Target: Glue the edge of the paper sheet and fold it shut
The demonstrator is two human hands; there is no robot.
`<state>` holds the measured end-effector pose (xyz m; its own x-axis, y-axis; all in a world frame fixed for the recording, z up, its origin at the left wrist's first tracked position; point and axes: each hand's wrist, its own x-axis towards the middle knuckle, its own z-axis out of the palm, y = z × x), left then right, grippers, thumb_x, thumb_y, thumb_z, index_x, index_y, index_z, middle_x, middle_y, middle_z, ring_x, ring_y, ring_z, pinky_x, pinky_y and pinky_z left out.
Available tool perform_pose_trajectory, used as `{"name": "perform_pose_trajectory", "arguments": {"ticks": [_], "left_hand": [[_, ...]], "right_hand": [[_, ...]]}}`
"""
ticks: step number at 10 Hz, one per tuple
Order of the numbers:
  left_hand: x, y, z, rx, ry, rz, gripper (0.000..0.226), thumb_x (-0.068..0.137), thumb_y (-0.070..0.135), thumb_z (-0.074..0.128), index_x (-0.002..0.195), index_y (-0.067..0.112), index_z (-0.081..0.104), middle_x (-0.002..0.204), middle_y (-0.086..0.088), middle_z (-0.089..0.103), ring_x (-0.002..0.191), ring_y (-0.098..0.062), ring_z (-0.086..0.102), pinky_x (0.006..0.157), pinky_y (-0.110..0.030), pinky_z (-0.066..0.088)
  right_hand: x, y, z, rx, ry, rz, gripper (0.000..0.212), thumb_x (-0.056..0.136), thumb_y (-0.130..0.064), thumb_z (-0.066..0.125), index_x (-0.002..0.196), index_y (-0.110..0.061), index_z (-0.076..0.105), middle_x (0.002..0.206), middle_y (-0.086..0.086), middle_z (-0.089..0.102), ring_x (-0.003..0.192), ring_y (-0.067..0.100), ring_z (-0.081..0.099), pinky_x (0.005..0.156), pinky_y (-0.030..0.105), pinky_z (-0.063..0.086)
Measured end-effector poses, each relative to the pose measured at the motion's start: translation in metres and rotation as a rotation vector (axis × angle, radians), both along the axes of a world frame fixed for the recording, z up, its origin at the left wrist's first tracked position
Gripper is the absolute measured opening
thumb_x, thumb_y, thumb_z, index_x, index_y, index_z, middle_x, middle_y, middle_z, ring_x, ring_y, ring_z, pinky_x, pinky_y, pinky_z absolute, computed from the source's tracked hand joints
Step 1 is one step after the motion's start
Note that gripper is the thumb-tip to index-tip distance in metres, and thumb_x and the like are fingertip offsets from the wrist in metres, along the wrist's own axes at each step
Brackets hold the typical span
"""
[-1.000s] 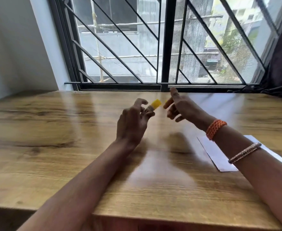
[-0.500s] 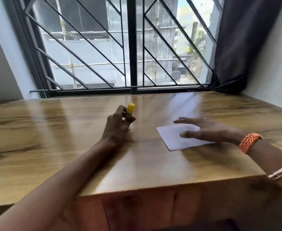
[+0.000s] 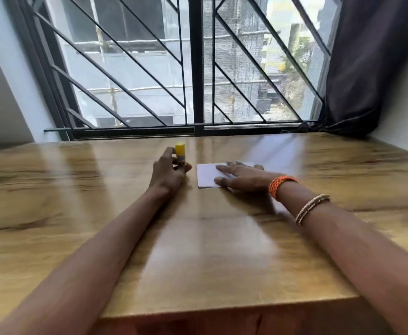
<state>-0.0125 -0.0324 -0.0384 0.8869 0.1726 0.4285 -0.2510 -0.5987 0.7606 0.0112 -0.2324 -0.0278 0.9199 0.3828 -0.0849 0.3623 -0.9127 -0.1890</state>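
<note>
Forearms stretched out across the wooden table (image 3: 77, 189) toward the barred window (image 3: 195, 68). The left hand (image 3: 168, 175) rested its heel on the surface, fingers curled around a yellow-capped glue stick (image 3: 180, 153) held upright. Just beside it, the right hand (image 3: 241, 178) lay flat and open, fingers spread, palm pressing down on the white paper sheet (image 3: 206, 175). An orange bracelet (image 3: 281, 184) and a beaded bangle (image 3: 311, 207) circled the right wrist.

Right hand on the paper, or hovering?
Touching. The head view shows the right hand lying flat on the paper sheet, its fingers spread across it, no gap visible.
</note>
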Motion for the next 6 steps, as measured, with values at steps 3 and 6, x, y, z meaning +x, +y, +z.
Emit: {"name": "perform_pose_trajectory", "arguments": {"ticks": [3, 6], "left_hand": [[0.031, 0.005, -0.001, 0.055, 0.065, 0.005, 0.037, 0.078, 0.008, 0.069, 0.111, 0.005, 0.054, 0.104, -0.015, 0.070, 0.099, -0.027, 0.064, 0.090, -0.032, 0.049], [0.037, 0.007, -0.005, 0.103, 0.145, 0.024, 0.057, 0.078, 0.015, 0.069, 0.127, 0.006, 0.039, 0.118, -0.015, 0.063, 0.109, -0.031, 0.059, 0.092, -0.031, 0.042]], "right_hand": [[0.032, 0.031, 0.005, -0.018, -0.048, 0.087, 0.053, 0.099, -0.045, 0.029, 0.149, -0.028, 0.023, 0.159, 0.002, 0.020, 0.146, 0.017, 0.016, 0.115, 0.054, 0.001], [0.038, 0.015, 0.001, 0.084, -0.237, 0.073, 0.054, 0.102, -0.040, 0.019, 0.150, -0.015, 0.018, 0.161, 0.003, 0.012, 0.148, 0.012, 0.007, 0.117, 0.045, -0.004]]}}
